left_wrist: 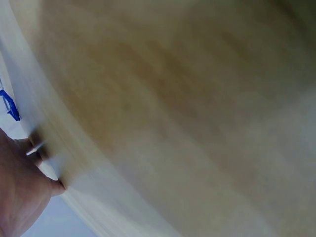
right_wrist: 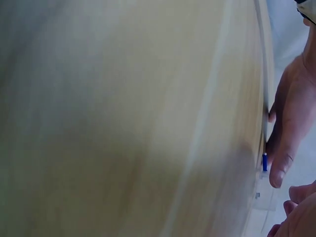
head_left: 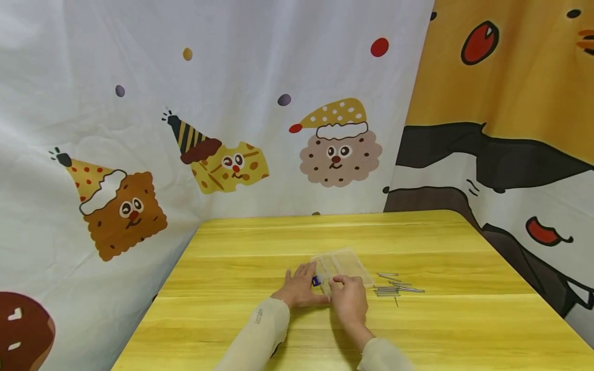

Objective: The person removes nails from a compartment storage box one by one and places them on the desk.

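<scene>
Nearest in the head view, two pale sleeves reach in over the yellow wooden bench. The left hand lies flat on the bench with its fingers straight and spread, the tips touching the near left corner of a clear plastic box. A small blue piece shows just beside those fingertips, between the two hands. The right hand sits just to the right, its fingers curled, thumb and forefinger drawn together at the near edge of the box; what they pinch is too small to tell.

The box lies flat on the bench just beyond the hands, its long axis running left to right and turned a little, so the right end sits nearer than the left. It looks divided into compartments.

To the right of the box and of the right hand, a loose bunch of thin metal pins lies on the bench, most of them pointing left to right, roughly in line with the box.

Both wrist views are blurred and show mostly bench, each with a hand at the edge.

Behind the bench hangs a white cloth printed with biscuit faces in party hats.
</scene>
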The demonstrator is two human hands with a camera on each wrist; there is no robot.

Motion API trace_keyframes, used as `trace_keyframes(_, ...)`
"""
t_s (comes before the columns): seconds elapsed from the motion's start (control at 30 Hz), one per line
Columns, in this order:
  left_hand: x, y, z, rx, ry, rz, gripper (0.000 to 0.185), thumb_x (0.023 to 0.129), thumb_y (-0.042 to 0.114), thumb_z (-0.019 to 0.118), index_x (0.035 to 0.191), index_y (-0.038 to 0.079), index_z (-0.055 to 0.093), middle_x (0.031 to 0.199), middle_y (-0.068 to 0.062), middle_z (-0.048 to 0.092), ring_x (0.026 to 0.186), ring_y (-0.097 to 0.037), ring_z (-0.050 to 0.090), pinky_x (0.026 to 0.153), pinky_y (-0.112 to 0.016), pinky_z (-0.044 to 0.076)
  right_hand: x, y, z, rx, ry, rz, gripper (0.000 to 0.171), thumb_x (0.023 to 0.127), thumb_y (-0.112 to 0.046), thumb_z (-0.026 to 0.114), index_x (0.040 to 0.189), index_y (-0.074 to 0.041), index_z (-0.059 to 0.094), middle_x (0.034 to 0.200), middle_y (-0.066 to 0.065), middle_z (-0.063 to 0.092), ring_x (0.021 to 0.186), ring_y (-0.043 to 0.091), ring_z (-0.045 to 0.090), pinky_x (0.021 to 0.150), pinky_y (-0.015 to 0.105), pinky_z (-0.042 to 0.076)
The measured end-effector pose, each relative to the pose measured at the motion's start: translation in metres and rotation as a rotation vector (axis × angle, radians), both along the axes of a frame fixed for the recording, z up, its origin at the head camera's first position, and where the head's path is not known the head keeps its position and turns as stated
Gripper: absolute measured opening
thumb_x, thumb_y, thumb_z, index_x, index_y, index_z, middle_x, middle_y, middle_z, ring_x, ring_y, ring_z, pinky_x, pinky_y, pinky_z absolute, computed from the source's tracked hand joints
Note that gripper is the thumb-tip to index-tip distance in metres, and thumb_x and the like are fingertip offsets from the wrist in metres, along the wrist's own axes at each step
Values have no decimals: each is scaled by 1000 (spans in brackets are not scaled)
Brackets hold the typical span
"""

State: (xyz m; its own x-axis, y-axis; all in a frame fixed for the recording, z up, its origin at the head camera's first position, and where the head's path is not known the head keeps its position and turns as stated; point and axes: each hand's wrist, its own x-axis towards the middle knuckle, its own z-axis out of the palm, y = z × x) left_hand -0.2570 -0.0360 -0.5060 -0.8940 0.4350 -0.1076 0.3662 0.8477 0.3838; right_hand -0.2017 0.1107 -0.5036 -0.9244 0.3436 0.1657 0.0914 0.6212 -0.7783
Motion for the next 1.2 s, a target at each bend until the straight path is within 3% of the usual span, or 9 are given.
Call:
trace_keyframes(0.27,0,0,2,5,7,-8,114,79,73,65,159,8,18,162,-12,25,148,-33,22,115,-65,12,2,-7,-6,27,-27,-55,17,88,-24,74,99,-12,80,100,14,60,92,32,58,63,48,50)
trace_keyframes(0.7,1,0,1,-15,28,-10,112,80,70,68,159,7,19,161,-13,27,147,-34,24,114,-65,15,3,-15,-10,148,2,-114,16,86,-26,77,95,-13,81,98,15,59,90,34,57,66,48,48)
trace_keyframes(1.2,1,0,-1,-27,31,-10,109,81,70,66,159,7,19,160,-14,28,147,-33,24,114,-65,17,4,-21,-11,268,-8,-118,18,89,-26,73,95,-11,81,90,11,59,83,30,54,66,47,47)
